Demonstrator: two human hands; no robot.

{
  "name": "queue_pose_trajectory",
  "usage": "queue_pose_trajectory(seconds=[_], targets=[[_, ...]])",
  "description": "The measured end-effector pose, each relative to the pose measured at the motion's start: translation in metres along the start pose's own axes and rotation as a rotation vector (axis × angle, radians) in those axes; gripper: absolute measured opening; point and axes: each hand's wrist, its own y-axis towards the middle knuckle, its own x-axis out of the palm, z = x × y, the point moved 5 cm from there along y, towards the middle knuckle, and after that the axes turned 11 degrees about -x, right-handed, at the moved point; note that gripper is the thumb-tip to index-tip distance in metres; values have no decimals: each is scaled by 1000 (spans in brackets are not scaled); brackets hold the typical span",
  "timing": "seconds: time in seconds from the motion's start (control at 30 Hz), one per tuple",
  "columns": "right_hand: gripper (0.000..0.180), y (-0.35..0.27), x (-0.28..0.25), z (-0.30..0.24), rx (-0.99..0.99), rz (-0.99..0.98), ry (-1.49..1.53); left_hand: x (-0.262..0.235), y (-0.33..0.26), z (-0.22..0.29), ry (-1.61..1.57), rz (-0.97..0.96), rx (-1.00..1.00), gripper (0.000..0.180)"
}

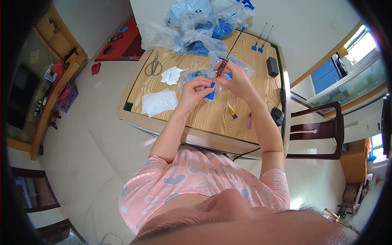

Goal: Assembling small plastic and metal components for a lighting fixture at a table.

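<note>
Two hands are meeting over the middle of the wooden table (pixel 204 118), and we are working a long dark wire with a coiled spring section (pixel 222 66) between them. Our right hand (pixel 234 79) is pinching the wire just below the coil, fingers pressed together around it, so that the straight end is rising away from us toward the far edge of the table. Our left hand (pixel 197 87) is curling in beside it, thumb and fingertips pinching a small blue plastic piece (pixel 211 90) that is sitting at the lower end of the wire, touching the right hand's fingers.

Under the hands a clear plastic bag (pixel 192 75) is lying crumpled. To the left we are seeing a pair of scissors (pixel 154 65), a white paper scrap (pixel 171 75) and a flat clear packet (pixel 159 102). Nearer to us a small yellow glue tube (pixel 232 111) and a pink lighter-like stick (pixel 249 121) are resting on the wood. At the far edge, more bags of blue parts (pixel 200 24) are piling up, and two finished wires with blue bases (pixel 259 43) are lying just to their right. A dark wooden chair (pixel 320 130) is standing at the table's right side.
</note>
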Motion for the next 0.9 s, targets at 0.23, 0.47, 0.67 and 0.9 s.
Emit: queue_pose_trajectory(seconds=[0.23, 0.47, 0.67, 0.9], targets=[[34, -1, 0, 1, -12, 1, 11, 1, 0, 1, -9, -16, -3, 12], [33, 0, 0, -1, -29, 7, 1, 0, 1, -1, -6, -3, -7, 11], [36, 0, 1, 0, -27, -17, -19, 0, 0, 0, -7, -12, -5, 12], [37, -9, -8, -3, -49, 5, 75, -3, -3, -13, -51, -5, -62, 13]])
